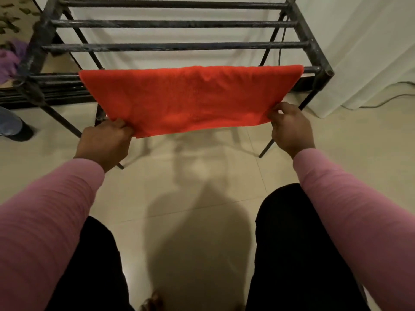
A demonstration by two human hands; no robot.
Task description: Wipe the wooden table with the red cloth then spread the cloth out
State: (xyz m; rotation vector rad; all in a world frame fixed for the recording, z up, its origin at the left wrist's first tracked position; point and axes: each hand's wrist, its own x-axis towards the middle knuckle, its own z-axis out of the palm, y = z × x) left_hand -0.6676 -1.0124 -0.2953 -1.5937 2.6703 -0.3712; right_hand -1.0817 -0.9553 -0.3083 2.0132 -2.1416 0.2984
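1. Red cloth (190, 99) – is being held stretched between the two hands. Its far edge is lying draped over the nearest bar of the metal rack (175, 46), ahead of and above both hands.
2. Left hand (105, 142) – the cloth's near left corner is being pinched between the thumb and curled fingers.
3. Right hand (289, 129) – the near right corner is being pinched in the same way, with this hand set slightly further forward than the left.
4. Wooden table – is not being shown in this view. The wiping is judged finished, and spreading is taken as the step in hand.
5. Step in hand – it is judged best done with both corners being drawn outward and downward evenly, so that creases are being smoothed out and the fold is not being dragged off the bar. The right corner looks higher, so levelling is advised.
6. Surroundings – a tiled floor (202, 167) is lying beneath the hands, a white curtain (359, 52) is hanging beyond the right hand, and purple fabric (9, 61) is lying well beyond the left.
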